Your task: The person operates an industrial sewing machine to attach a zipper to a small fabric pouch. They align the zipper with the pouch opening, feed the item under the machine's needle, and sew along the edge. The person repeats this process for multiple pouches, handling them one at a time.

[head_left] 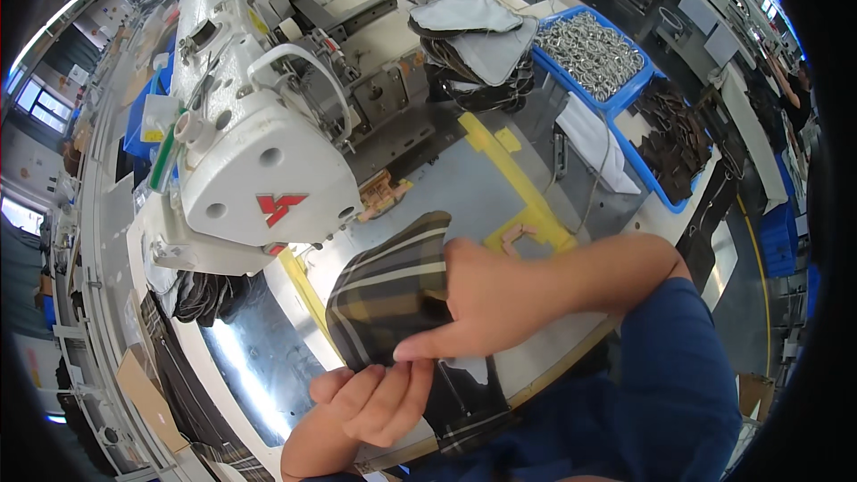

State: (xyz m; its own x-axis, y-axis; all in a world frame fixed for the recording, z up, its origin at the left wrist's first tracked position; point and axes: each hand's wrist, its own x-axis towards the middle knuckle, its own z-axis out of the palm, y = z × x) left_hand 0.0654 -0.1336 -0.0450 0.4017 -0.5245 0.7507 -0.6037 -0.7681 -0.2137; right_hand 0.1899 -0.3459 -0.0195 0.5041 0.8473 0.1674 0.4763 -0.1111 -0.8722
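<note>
Plaid cloth piece (388,290), dark with pale stripes, is up in front of the person, over the desk (527,370), just below the head of the big white sewing machine (259,125). Left hand (379,402): fingers curled closed, gripping the cloth's lower edge. Right hand (495,299): against the cloth's right side, thumb reaching across to the lower edge, near the left fingers; other fingers mostly hidden, can't tell how tightly they close. Yellow tape (503,168) runs along the gray plate beyond the hands. Past that, a stack of cut pieces (478,49), light ones on top. To its right, a blue tray (630,95) full of metal rings (591,52); nearer, brown pieces (674,138) in another blue compartment. White sheet (589,147) lies beside them. Dark cloth bundle (210,297) sits left, under the machine's head.
</note>
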